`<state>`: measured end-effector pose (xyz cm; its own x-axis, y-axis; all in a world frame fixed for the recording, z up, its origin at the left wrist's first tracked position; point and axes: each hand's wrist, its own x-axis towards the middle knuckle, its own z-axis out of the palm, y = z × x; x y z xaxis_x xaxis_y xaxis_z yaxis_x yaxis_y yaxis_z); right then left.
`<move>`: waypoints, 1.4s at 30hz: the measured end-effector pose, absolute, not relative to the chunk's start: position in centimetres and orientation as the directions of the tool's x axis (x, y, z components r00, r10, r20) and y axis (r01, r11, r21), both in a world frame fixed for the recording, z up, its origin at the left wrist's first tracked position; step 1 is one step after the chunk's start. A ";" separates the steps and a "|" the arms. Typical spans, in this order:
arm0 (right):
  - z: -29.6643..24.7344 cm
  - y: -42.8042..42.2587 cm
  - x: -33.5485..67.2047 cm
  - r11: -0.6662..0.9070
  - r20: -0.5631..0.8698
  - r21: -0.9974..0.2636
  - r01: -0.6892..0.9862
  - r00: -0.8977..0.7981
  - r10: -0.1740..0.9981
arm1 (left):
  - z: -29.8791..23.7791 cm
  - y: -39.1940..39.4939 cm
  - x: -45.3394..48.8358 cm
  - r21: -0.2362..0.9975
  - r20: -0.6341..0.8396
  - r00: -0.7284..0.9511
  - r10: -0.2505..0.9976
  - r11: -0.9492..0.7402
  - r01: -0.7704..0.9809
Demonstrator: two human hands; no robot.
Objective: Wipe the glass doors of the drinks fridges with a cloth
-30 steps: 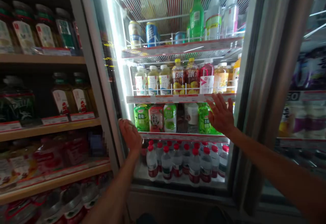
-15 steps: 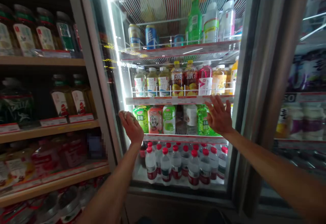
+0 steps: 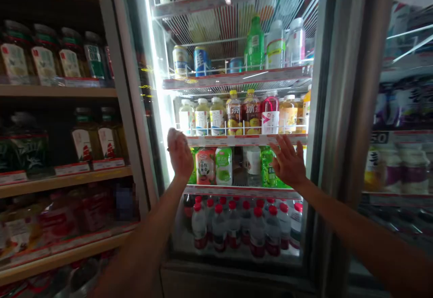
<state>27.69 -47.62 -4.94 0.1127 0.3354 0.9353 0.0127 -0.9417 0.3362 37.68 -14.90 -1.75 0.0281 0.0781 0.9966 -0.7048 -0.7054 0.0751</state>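
Note:
My right hand (image 3: 288, 162) is open, with its fingers spread and its palm facing the lit drinks fridge (image 3: 341, 108), level with the green bottles (image 3: 269, 168) on the third shelf. My left hand (image 3: 180, 152) is raised edge-on at the left side of the same shelf, fingers stretched upward and holding nothing. It stands in front of a pink-labelled bottle (image 3: 205, 167) and a green-and-white bottle (image 3: 223, 166). I cannot tell whether either hand touches the glass.
Tea and juice bottles (image 3: 237, 114) fill the shelf above my hands, and red-capped water bottles (image 3: 233, 223) the bottom shelf. Cans (image 3: 189, 61) and taller bottles stand higher up. Dark wooden shelves (image 3: 61, 174) of bottles are on the left, and another fridge (image 3: 402, 131) on the right.
My left hand has risen from the fridge's left edge and moved right, in front of the third shelf. The right hand has barely shifted. The view has tilted upward.

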 end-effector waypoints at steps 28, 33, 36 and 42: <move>-4.9 -47.5 27.7 -0.943 0.937 0.329 0.057 0.107 0.333 | 0.0 -19.1 36.2 -0.319 0.941 -0.135 -0.312 -0.675 -0.665; -4.9 -47.2 27.7 -0.948 0.943 0.315 0.052 0.096 0.318 | 0.6 -15.5 37.2 0.140 0.963 -0.093 0.253 -0.765 -0.629; -4.9 -47.3 27.6 -0.946 0.940 0.320 0.047 0.109 0.323 | -0.9 -19.3 36.5 -0.015 0.994 -0.096 0.060 -0.772 -0.636; -4.9 -47.4 27.6 -0.941 0.936 0.336 0.037 0.101 0.338 | -1.9 -20.0 36.2 -0.235 0.967 -0.083 -0.243 -0.707 -0.667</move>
<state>27.58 -47.44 -4.85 0.1014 0.3382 0.9356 0.0374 -0.9411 0.3361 36.24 -19.98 -1.93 -0.0834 -0.2427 0.9665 -0.6671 -0.7069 -0.2351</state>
